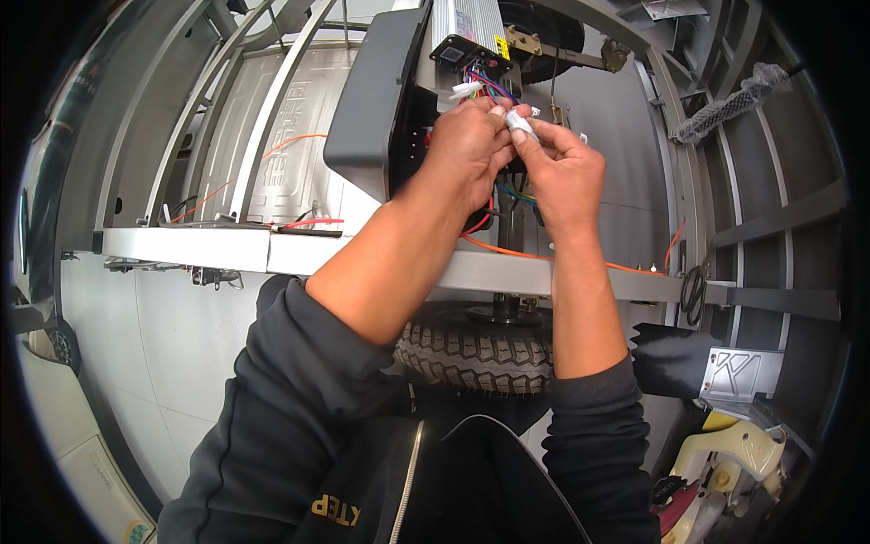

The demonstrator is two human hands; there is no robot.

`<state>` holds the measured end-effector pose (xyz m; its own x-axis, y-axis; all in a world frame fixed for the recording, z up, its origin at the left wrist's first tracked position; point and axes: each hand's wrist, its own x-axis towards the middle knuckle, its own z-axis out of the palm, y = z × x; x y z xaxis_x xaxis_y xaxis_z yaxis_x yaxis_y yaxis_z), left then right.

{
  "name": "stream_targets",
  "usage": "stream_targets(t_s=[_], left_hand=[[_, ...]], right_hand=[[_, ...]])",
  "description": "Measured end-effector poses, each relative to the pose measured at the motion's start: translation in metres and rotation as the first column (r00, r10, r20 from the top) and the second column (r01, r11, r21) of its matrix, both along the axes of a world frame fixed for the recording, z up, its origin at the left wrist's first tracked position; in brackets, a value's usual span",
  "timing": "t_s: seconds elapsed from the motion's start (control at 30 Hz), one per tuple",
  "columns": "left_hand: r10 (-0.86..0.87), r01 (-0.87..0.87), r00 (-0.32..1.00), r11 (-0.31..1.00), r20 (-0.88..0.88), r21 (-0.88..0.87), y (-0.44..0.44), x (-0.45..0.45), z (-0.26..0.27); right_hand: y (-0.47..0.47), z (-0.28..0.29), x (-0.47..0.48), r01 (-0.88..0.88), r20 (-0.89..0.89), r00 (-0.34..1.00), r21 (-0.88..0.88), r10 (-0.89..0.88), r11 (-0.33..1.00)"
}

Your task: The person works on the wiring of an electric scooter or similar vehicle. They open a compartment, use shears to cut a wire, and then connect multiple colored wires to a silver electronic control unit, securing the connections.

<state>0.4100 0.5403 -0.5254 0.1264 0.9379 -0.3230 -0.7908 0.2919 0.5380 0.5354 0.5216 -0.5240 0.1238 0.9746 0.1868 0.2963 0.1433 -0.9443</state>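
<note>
A white plastic wire connector [520,126] is pinched between the thumb and fingers of my right hand [565,163]. At its left end, the curled fingers of my left hand [469,146] grip it too, hiding part of it. Just above my left hand, a bundle of coloured wires [488,83] comes out of the end of a finned metal controller [469,30]. Another white connector [466,89] hangs among these wires. A black plastic box [367,102] stands to the left of my hands. More coloured wires [518,194] run below my fingers.
My forearms reach over a grey metal frame rail [503,270]. A treaded tyre [476,357] is below it. An orange cable [506,249] and red wires [312,222] lie along the rail. Slatted frame bars [282,112] stand left; a bubble-wrapped part [737,102] juts in at right.
</note>
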Motion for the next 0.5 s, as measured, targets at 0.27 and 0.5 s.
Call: stream_targets(t_s=[0.27,0.5], left_hand=[[-0.002,0.002,1.000,1.000,0.001,0.000,-0.002,0.002,0.001],[-0.058,0.058,0.998,0.998,0.007,0.024,-0.001,0.001,-0.001]], right_hand=[[0.001,0.004,0.001,-0.036,-0.226,0.974,-0.091,0.014,0.995],[0.007,0.015,0.017,-0.206,-0.496,0.868,-0.346,0.008,0.915]])
